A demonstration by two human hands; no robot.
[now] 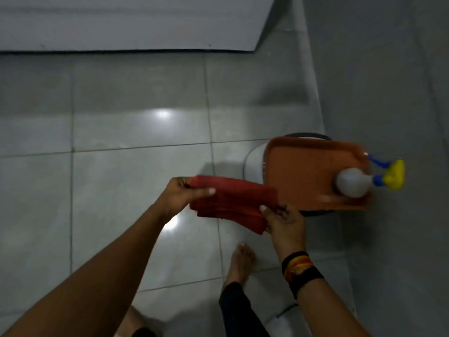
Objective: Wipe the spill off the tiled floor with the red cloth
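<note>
A folded red cloth is held in the air above the glossy grey tiled floor. My left hand pinches its left end, thumb on top. My right hand grips its lower right corner. Both hands hold the cloth roughly level, just left of an orange tray. No spill is plainly visible on the tiles; only light reflections show.
An orange tray rests on a white stool by the right wall, carrying a spray bottle with a yellow and blue nozzle. My bare foot stands below the cloth. A white board lies at the top.
</note>
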